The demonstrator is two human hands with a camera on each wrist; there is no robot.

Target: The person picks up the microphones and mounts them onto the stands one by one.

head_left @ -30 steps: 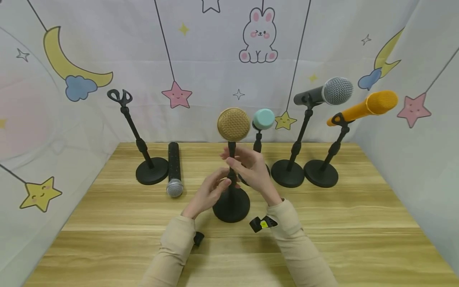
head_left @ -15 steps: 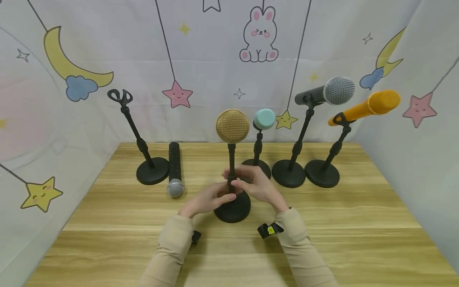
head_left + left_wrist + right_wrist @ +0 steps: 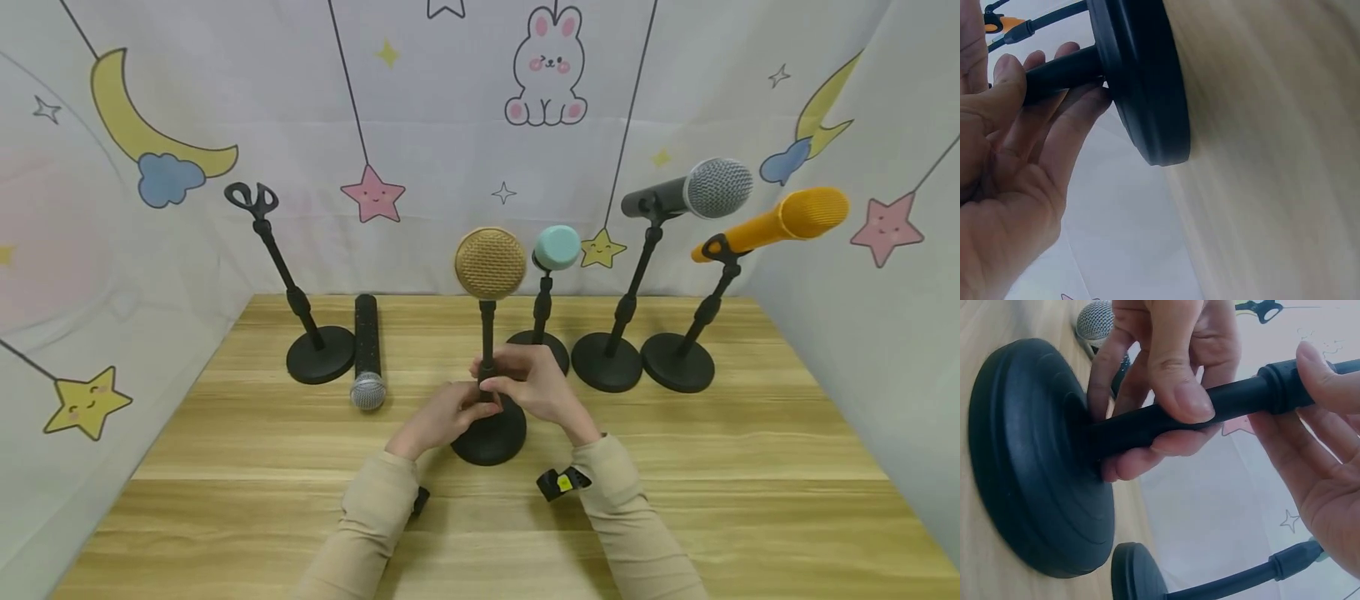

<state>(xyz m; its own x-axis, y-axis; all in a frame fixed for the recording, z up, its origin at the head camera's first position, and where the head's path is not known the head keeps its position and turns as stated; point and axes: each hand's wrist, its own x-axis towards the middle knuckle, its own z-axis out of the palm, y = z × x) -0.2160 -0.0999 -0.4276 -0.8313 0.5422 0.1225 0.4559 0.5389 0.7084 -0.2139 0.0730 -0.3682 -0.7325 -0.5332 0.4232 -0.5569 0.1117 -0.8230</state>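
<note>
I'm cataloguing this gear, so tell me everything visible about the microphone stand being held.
The microphone stand, seemingly black plastic or painted metal, is upright on a round, ridged base near the middle of the wooden table. Its smooth pole bears a thicker collar partway up and a round, woven-textured gold head on top. The left hand pinches the lower pole; the right hand grips the collar.

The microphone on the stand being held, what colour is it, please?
The microphone is gold, which shows best in the head view.
</note>
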